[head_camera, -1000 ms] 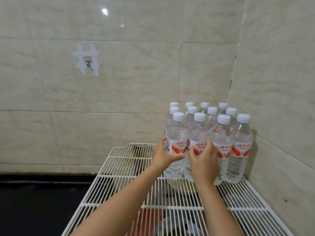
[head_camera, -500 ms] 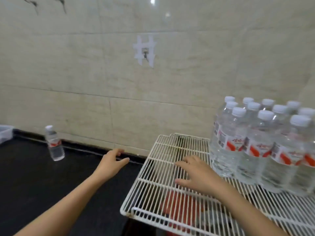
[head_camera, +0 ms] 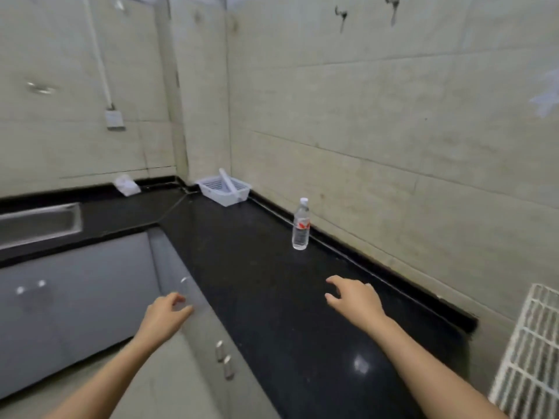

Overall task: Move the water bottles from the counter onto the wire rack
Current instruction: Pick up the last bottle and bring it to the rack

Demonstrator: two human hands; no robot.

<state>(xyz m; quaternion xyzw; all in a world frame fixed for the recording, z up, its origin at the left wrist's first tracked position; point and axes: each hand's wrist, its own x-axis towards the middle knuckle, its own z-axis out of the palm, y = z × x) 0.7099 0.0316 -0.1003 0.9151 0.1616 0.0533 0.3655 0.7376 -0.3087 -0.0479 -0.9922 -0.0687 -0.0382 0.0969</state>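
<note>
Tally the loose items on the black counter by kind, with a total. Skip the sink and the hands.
water bottle: 1
white basket: 1
white crumpled item, kind unclear: 1
Total: 3

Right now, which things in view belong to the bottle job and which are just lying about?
Job: water bottle, counter, wire rack, left hand, right hand.
Lying about: white basket, steel sink, crumpled white wad, wall outlet.
</note>
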